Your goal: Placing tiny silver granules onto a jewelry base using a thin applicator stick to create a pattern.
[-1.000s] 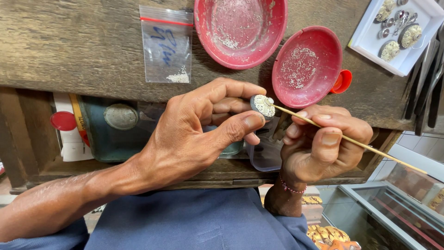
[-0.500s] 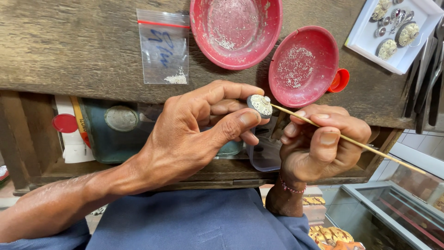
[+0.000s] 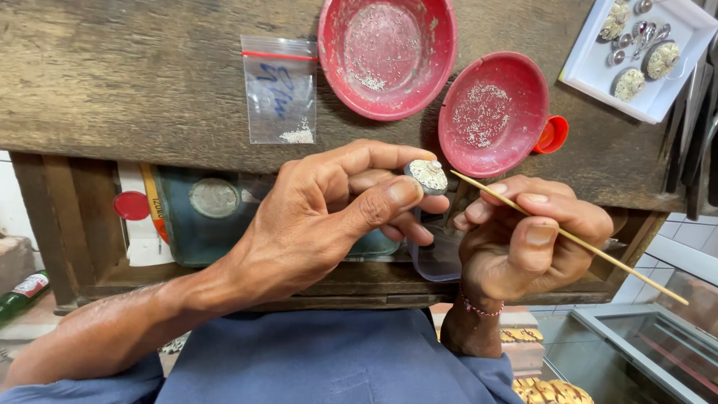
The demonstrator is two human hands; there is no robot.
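My left hand pinches a small round silver-coloured jewellery piece between thumb and fingers, its studded face turned up. My right hand grips a thin wooden stick like a pen; the stick's tip rests just right of the piece, close to its edge. Both hands hover in front of the worn wooden bench, over my blue-clothed lap.
On the bench lie a large red bowl and a smaller red bowl, both dusted with tiny stones, a small clear zip bag, and a white tray of jewellery pieces. Dark metal tools lie at the right. A shelf below holds tins.
The hands have barely shifted; the stick's tip stays by the piece. The view has tilted slightly.
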